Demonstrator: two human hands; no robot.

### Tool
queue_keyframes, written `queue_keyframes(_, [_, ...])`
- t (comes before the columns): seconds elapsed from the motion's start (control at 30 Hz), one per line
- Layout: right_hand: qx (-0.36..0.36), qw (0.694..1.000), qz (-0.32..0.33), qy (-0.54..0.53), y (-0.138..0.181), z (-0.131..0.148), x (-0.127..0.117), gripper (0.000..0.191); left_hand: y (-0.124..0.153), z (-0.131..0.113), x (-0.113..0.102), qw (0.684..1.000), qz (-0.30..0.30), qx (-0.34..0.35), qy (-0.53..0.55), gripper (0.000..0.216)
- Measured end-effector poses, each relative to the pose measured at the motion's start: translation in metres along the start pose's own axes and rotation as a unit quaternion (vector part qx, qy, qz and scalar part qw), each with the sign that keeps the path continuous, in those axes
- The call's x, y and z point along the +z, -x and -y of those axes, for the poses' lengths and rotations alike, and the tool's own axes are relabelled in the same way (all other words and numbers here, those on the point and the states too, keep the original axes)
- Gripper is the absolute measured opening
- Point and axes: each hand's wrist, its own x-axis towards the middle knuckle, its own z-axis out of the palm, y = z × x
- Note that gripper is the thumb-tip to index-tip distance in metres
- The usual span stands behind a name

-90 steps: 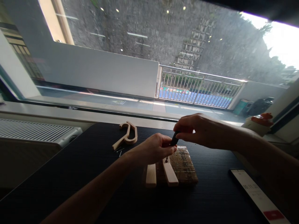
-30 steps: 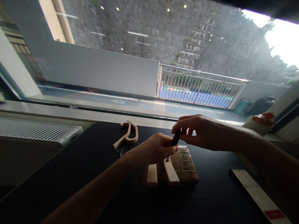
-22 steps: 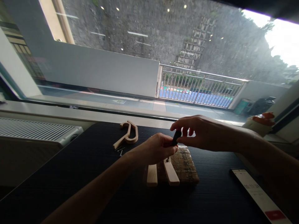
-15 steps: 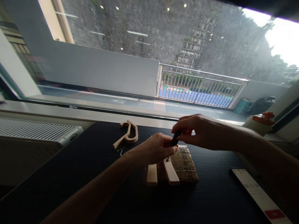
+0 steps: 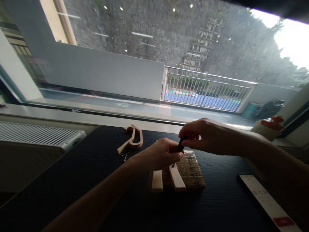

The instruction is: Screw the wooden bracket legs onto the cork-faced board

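My right hand (image 5: 201,137) is closed round the top of a black screwdriver (image 5: 182,142), which tilts down toward the left. Lower on it, the fingers of my left hand (image 5: 166,150) pinch it and hide its shaft. Under my hands lies a flat brown block (image 5: 194,170) wrapped in shiny tape. A pale wooden piece (image 5: 177,180) rests on the block, with a small dark spot, maybe a screw or hole, near its upper end. To its left is a second pale wooden strip (image 5: 157,182), its far end covered by my left hand.
Two hooked wooden pieces (image 5: 137,144) lie at the back left of the black table (image 5: 96,170), with several thin screws or nails (image 5: 125,158) beside them. A phone (image 5: 265,199) lies at the right. A white radiator (image 5: 48,137) stands left, and the window sill runs behind.
My right fingers have shifted very slightly to the right on the top of the screwdriver. My left hand and the wooden pieces stay where they were.
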Motion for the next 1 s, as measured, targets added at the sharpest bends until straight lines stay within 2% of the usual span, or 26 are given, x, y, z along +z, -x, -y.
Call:
queue_keyframes(0.17, [-0.010,1.000,-0.022,-0.013,0.0001,0.0014,0.0011,0.024,-0.0002,-0.0005,-0.0004,0.999,-0.019,0.016,-0.023,0.023])
queue_keyframes(0.27, [-0.028,0.999,-0.017,-0.020,-0.0005,0.0029,0.0001,0.023,-0.0009,0.0012,-0.0006,0.999,-0.009,0.030,-0.013,0.023])
queue_keyframes(0.4, [-0.014,1.000,-0.001,-0.003,-0.0007,0.0015,-0.0004,0.019,-0.0012,0.0048,0.0000,1.000,0.000,0.023,0.001,0.022])
queue_keyframes(0.5, [-0.001,1.000,-0.004,-0.011,0.0002,-0.0003,0.0014,0.022,-0.0014,0.0068,0.0005,1.000,0.003,0.017,0.001,0.021])
queue_keyframes(0.63, [-0.024,0.999,-0.033,-0.028,0.0004,0.0006,0.0024,0.026,-0.0018,0.0064,0.0000,0.999,-0.010,0.029,-0.013,0.022])
queue_keyframes(0.73, [-0.034,0.999,-0.019,-0.017,-0.0010,0.0022,0.0009,0.022,-0.0017,0.0045,-0.0007,1.000,-0.002,0.029,0.007,0.021])
queue_keyframes(0.87, [-0.028,1.000,-0.010,-0.010,-0.0022,0.0027,0.0006,0.022,-0.0012,0.0027,-0.0007,0.999,-0.025,0.011,0.018,0.029])
queue_keyframes(1.0, [-0.026,0.999,-0.025,-0.019,-0.0007,0.0034,0.0017,0.026,-0.0018,0.0028,0.0001,0.999,-0.028,0.025,0.013,0.027])
